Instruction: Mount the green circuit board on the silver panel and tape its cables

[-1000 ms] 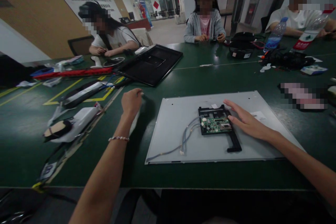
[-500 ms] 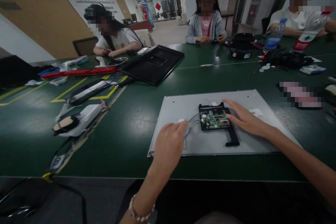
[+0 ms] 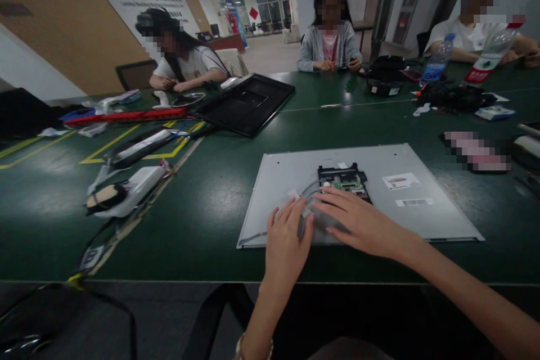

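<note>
A grey metal panel [image 3: 426, 216] lies flat on the green table [image 3: 198, 202] in front of me. A small green circuit board in a black frame [image 3: 343, 177] sits on its middle, with thin wires [image 3: 306, 188] running off to the left. My left hand [image 3: 287, 239] rests on the panel's near left part, fingers stretched out beside the wires. My right hand [image 3: 358, 222] lies across the wires and the near edge of the board, fingers extended and flat. Neither hand visibly grips anything.
A black monitor back cover [image 3: 248, 101] lies further back. White and black parts [image 3: 122, 194] and a red strip [image 3: 126, 116] lie at the left. Bottles [image 3: 434, 64], black bags and small items sit at the right. Three other people sit around the table.
My right hand has slid left off the board's right side onto the wires. My left hand came from the table at the left onto the panel and now lies beside my right.
</note>
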Available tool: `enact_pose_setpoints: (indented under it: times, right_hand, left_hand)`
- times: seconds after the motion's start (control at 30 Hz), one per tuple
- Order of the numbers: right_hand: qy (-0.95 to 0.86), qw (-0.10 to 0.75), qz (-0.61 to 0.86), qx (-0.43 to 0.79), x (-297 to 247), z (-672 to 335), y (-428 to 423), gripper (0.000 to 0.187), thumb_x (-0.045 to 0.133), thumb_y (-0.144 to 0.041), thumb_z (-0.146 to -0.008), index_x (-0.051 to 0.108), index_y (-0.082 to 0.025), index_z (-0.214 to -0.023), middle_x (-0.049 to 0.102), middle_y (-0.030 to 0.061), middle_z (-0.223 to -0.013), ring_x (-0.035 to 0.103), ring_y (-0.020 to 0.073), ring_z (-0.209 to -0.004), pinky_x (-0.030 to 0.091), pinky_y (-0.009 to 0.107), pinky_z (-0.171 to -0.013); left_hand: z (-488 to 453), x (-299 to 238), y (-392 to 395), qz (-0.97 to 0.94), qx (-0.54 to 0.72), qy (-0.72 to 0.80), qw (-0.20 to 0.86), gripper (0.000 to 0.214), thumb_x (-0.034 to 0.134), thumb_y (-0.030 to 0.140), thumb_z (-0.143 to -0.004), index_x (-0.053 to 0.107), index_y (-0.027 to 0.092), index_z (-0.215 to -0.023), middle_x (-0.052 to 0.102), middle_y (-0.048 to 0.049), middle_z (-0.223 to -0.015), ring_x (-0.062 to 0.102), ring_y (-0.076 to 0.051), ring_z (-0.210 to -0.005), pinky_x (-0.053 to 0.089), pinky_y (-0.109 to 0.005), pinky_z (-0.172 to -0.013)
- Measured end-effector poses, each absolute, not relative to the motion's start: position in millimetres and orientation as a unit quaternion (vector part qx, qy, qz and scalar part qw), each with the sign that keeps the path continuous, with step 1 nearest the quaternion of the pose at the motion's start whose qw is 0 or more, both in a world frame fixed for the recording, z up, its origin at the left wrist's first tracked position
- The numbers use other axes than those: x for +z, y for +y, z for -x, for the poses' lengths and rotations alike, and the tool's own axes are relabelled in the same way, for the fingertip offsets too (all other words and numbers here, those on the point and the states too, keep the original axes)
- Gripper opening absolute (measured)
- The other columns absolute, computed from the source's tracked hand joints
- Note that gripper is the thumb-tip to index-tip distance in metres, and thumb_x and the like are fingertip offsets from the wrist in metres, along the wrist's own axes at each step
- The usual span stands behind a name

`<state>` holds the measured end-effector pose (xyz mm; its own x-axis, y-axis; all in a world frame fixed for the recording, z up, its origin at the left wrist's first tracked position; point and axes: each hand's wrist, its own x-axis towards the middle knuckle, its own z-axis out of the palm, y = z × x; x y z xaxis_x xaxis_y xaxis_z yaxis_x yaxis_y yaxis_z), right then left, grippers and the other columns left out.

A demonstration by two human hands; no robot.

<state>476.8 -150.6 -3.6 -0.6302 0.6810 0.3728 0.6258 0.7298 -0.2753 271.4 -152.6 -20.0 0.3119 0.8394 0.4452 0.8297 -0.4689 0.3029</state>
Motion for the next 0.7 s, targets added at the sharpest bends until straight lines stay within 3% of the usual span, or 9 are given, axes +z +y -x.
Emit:
enact_pose_setpoints:
  times: [0.13,0.3,0.47,0.7]
  right_hand:
    - [-0.915,0.209,0.345,0.005,-6.2,-457.4,-147.9,0.040,0.053,-0.016,-0.093,0.057,-0.014,-0.133,0.058,0.0136,-0.140,0.045,0.0268,-0.136,0.037,0.048,-0.115]
    - [-0.922,0.171,0.346,-0.006,-9.8,-444.6,-143.7,0.030,0.048,-0.020,-0.097,0.065,-0.011,-0.121,0.063,0.0135,-0.134,0.051,0.0270,-0.130,0.036,0.047,-0.115]
    - [-0.924,0.157,0.342,0.063,-9.0,-450.5,-153.4,0.048,0.044,-0.041,-0.100,0.058,-0.009,-0.133,0.058,0.0138,-0.141,0.043,0.0257,-0.138,0.018,0.049,-0.122]
    - [-0.915,0.142,0.362,0.109,-17.1,-456.2,-171.9,0.074,0.033,-0.060,-0.099,0.037,-0.007,-0.151,0.037,0.0140,-0.157,0.023,0.0242,-0.149,-0.006,0.051,-0.122]
  left_hand:
    - [-264.6,-23.8,-150.6,-0.784,0.323,0.530,0.024,0.033,0.038,0.018,-0.100,0.057,0.016,-0.127,0.063,-0.0125,-0.131,0.055,-0.022,-0.128,0.042,-0.046,-0.108]
    - [-264.8,-29.5,-151.4,-0.810,0.266,0.523,0.024,0.040,0.034,0.010,-0.098,0.056,0.017,-0.132,0.057,-0.0108,-0.140,0.045,-0.021,-0.138,0.033,-0.048,-0.115]
    - [-265.9,-31.3,-149.2,-0.806,0.222,0.547,0.043,0.039,0.035,0.014,-0.100,0.057,0.018,-0.132,0.058,-0.0101,-0.139,0.047,-0.023,-0.137,0.027,-0.052,-0.117]
    - [-271.7,-27.8,-140.8,-0.768,0.241,0.589,0.078,0.030,0.050,0.016,-0.095,0.063,0.018,-0.121,0.066,-0.0111,-0.129,0.056,-0.024,-0.127,0.031,-0.052,-0.114]
